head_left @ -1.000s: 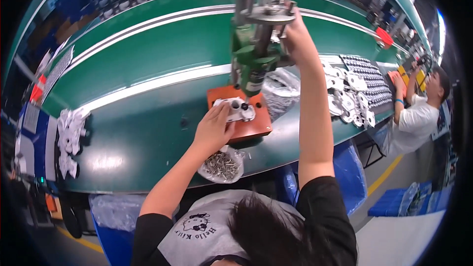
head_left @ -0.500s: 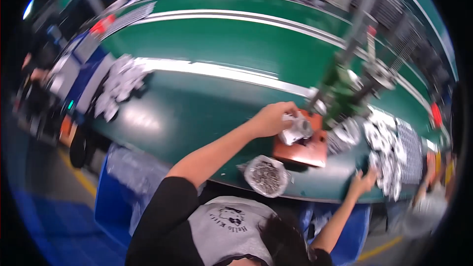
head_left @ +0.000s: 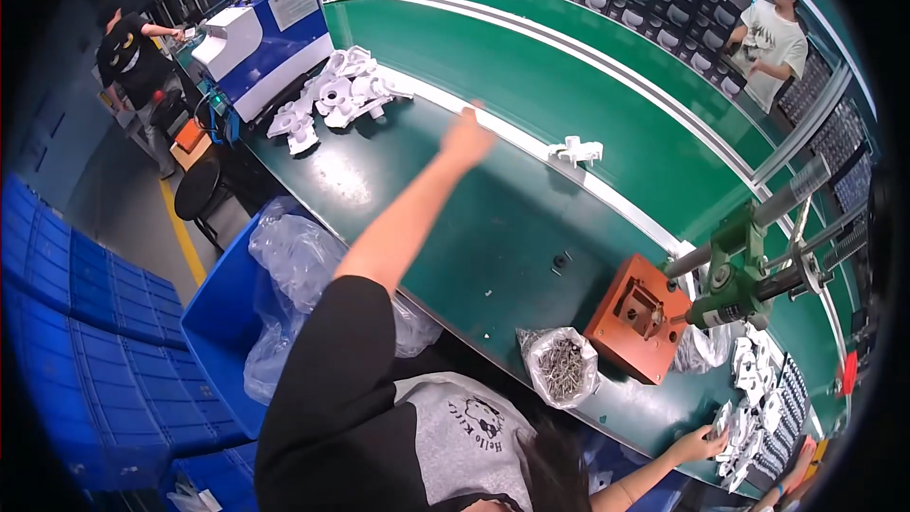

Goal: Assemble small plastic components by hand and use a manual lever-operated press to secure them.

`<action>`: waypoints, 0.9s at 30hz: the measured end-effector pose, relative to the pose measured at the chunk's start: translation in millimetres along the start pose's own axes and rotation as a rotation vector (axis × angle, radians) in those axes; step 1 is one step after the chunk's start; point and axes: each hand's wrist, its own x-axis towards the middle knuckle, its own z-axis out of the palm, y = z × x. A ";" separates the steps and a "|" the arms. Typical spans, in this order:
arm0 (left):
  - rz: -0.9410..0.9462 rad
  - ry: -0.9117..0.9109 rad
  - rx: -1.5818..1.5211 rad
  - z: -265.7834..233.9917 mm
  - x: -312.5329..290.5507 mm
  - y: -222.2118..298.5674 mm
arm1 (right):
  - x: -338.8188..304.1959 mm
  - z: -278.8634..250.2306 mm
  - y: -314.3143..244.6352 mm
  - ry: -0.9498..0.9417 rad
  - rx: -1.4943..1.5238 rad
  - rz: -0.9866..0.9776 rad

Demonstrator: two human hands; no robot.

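My left hand (head_left: 467, 139), slightly blurred, is stretched out over the bench near the belt's edge. A finger sticks out and nothing is seen in it. To its right, a white moulded part (head_left: 575, 150) with a short tube is over the green belt's near edge; whether it rests there is unclear. At the right, my right hand (head_left: 700, 444) has its fingers closed on a white moulded part (head_left: 723, 417) beside a heap of similar parts (head_left: 754, 370). The orange fixture block (head_left: 640, 318) under the green hand press (head_left: 739, 270) has no white part on it.
A bag of small metal pins (head_left: 561, 367) sits at the bench's front edge. More white parts (head_left: 346, 90) lie by a blue-and-white machine (head_left: 270, 38). A blue bin (head_left: 227, 322) with plastic film stands below. Two people are farther off; another person's arm (head_left: 801, 469) shows at lower right.
My left hand has moved from the fixture toward the upper left and let go of its white part, now by the belt edge. My right hand stays at the heap. The view has turned left.
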 end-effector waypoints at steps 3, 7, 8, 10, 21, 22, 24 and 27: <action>0.037 0.486 0.720 -61.4 44.5 -101.0 | 4.2 -2.1 9.6 0.049 -0.070 -0.089; -0.067 0.324 0.804 -110.4 57.9 -166.1 | 12.9 -5.2 17.3 0.022 -0.152 -0.098; -0.046 0.245 0.833 -113.4 61.8 -177.2 | 17.0 -3.7 24.5 0.032 -0.160 -0.094; -0.040 0.195 0.866 -111.5 64.6 -180.1 | 27.2 -8.1 32.4 -0.092 -0.261 -0.122; 0.219 -0.144 -0.385 -94.2 -2.5 -57.2 | 56.3 -19.6 24.9 -0.096 0.505 0.405; 0.125 -0.270 -0.568 -93.7 -21.1 -31.4 | 52.6 -26.2 5.5 -0.187 0.658 0.465; 0.137 -0.416 -0.624 -87.5 -59.0 14.3 | 37.6 -34.2 -17.0 -0.334 1.089 0.540; 0.264 -0.843 -0.943 -59.5 -104.9 54.6 | -7.7 -49.9 -95.1 -0.500 1.289 0.825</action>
